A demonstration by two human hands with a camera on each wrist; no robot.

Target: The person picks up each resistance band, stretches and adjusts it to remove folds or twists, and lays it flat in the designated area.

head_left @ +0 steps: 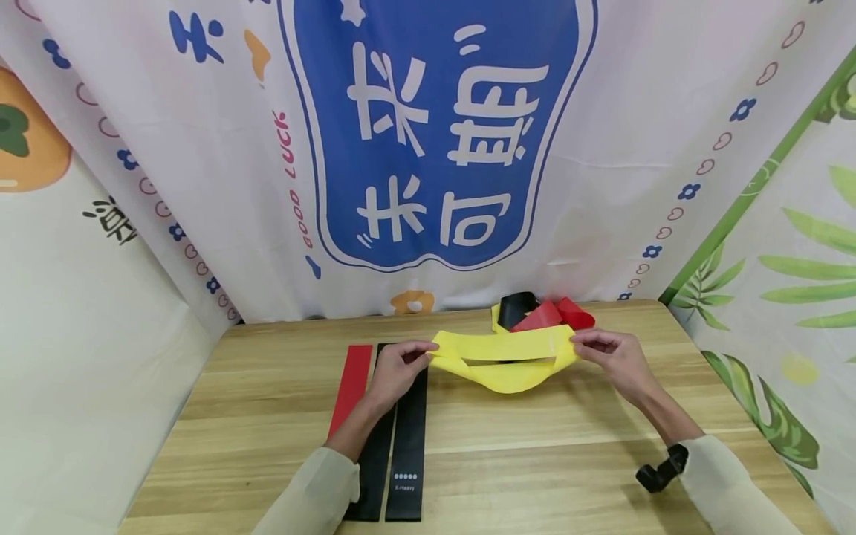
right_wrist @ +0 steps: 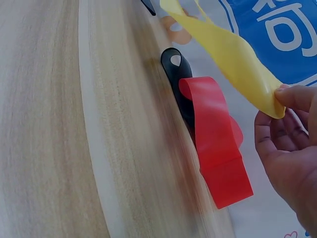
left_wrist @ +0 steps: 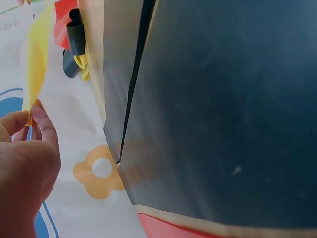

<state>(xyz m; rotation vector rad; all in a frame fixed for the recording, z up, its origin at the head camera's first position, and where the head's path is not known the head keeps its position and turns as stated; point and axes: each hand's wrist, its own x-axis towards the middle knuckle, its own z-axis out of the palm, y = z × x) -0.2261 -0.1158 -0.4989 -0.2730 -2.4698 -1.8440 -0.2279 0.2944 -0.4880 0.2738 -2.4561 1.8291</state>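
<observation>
A yellow resistance band loop (head_left: pixel 506 345) is stretched between both hands above the table, its lower strand sagging. My left hand (head_left: pixel 396 371) pinches its left end between thumb and fingers; in the left wrist view the yellow band (left_wrist: pixel 37 54) rises from those fingertips. At the other end, my right hand (head_left: pixel 617 362) pinches the band, and the right wrist view shows the band's corner (right_wrist: pixel 272 94) between thumb and fingers. Two black bands (head_left: pixel 406 446) lie flat and side by side under and near the left forearm, with a red band (head_left: pixel 351 386) just left of them.
At the table's back edge sits a loose pile with a red band (right_wrist: pixel 215 134), a black band (head_left: pixel 516 308) and some yellow. A printed curtain (head_left: pixel 234 148) hangs right behind the wooden table (head_left: pixel 535 461). A black device (head_left: pixel 662 469) is strapped at the right wrist.
</observation>
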